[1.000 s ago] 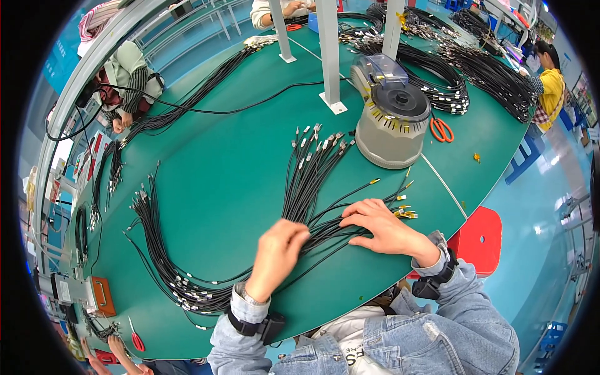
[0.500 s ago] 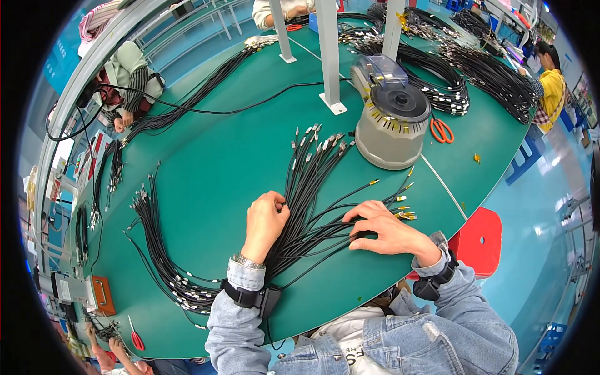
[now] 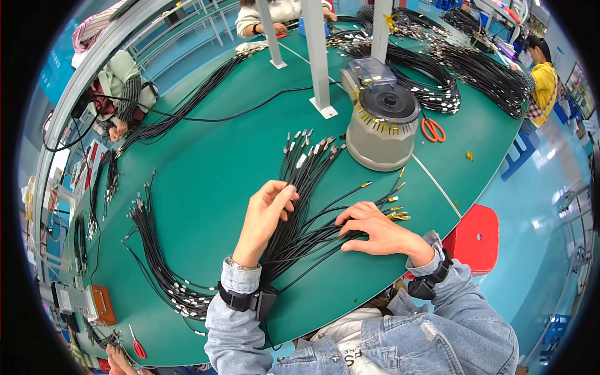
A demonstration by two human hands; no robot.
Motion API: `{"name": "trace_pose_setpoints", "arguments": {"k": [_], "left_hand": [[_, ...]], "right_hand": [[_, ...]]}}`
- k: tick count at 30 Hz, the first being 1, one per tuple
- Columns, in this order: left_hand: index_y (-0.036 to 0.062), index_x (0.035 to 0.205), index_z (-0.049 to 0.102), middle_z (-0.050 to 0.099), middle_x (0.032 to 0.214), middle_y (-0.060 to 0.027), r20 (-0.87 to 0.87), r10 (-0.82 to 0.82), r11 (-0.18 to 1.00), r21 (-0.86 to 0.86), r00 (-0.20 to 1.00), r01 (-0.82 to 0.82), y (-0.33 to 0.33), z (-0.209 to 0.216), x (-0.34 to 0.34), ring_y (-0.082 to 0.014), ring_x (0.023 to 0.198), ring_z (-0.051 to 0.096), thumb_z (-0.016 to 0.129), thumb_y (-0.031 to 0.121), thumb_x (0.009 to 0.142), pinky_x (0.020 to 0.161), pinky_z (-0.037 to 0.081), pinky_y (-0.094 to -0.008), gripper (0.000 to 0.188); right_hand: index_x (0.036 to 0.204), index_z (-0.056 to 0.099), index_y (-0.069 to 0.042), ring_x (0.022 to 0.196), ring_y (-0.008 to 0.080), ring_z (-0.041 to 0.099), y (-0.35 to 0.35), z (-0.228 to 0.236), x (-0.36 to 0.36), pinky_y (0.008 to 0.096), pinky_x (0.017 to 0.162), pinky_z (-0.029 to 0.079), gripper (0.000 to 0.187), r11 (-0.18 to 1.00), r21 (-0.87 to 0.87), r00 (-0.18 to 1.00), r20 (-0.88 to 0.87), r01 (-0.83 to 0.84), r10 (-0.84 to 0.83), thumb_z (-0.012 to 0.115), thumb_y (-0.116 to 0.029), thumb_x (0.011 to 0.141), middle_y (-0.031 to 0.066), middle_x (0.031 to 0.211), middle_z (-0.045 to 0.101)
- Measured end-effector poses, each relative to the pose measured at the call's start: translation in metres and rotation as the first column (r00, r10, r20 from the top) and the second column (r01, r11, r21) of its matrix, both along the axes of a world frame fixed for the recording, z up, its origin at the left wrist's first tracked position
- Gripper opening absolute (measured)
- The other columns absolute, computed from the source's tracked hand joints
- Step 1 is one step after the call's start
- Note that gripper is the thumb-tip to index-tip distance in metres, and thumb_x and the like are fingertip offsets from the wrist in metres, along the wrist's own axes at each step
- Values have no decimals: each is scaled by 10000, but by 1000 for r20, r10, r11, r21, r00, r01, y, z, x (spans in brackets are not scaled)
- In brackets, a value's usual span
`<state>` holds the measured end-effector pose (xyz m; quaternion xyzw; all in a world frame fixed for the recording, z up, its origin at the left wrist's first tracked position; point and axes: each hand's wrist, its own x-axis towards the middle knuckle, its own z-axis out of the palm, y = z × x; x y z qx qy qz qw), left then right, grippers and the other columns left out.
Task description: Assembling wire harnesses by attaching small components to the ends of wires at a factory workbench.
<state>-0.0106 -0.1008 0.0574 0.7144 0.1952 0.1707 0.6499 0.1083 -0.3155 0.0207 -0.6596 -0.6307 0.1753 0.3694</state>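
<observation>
A fanned bundle of black cables (image 3: 300, 197) with silvery connector ends lies before me. My left hand (image 3: 265, 215) is closed in a loose pinch over the bundle's left side; what its fingertips hold is too small to make out. To the right, my right hand (image 3: 381, 231) curls over several cables split off from the bundle, thumb below and fingers above. Beyond this hand, the ends of those cables carry yellow tape bands (image 3: 397, 215). A round grey tape dispenser (image 3: 382, 137) with a black disc on top and yellow tape pieces around it stands behind the bundle.
Another black cable bundle (image 3: 153, 250) curves along the green table (image 3: 212, 156) at left. Orange-handled scissors (image 3: 432, 129) lie right of the dispenser, red-handled scissors (image 3: 138, 347) at lower left. Metal posts (image 3: 319, 69) rise behind. A red stool (image 3: 478, 237) stands at right. Other people sit around.
My left hand has shifted a little up along the bundle, its fingers turned slightly. The right hand keeps its place on the split-off cables. The whole view has shifted slightly.
</observation>
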Motion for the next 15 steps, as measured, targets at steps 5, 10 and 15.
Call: {"name": "trace_pose_setpoints", "arguments": {"k": [5, 10, 15], "left_hand": [[7, 917, 595, 555, 682, 7, 63, -120, 982, -136, 991, 128, -28, 23, 8, -17, 537, 425, 530, 156, 898, 455, 299, -157, 164], [12, 937, 585, 563, 688, 4, 64, -133, 971, -190, 989, 143, -44, 16, 0, -13, 518, 405, 529, 155, 900, 446, 276, -146, 158], [14, 939, 586, 561, 689, 7, 133, -111, 972, -190, 985, 135, -55, 14, -2, -12, 515, 385, 532, 154, 898, 446, 266, -152, 155]], "right_hand": [[898, 619, -53, 1022, 234, 468, 2, 1, 2, 350, 914, 335, 260, 1000, 17, 999, 36, -3, 2, 626, -296, 804, 70, 1060, 540], [940, 601, -36, 860, 152, 524, 2, 12, 19, 265, 784, 411, 201, 866, 154, 758, -571, 476, -315, 597, -205, 832, 49, 916, 569], [926, 589, -1, 714, 82, 485, 3, 33, 70, 229, 683, 401, 203, 566, 75, 337, -864, 821, -374, 571, -192, 859, 5, 776, 533]]}}
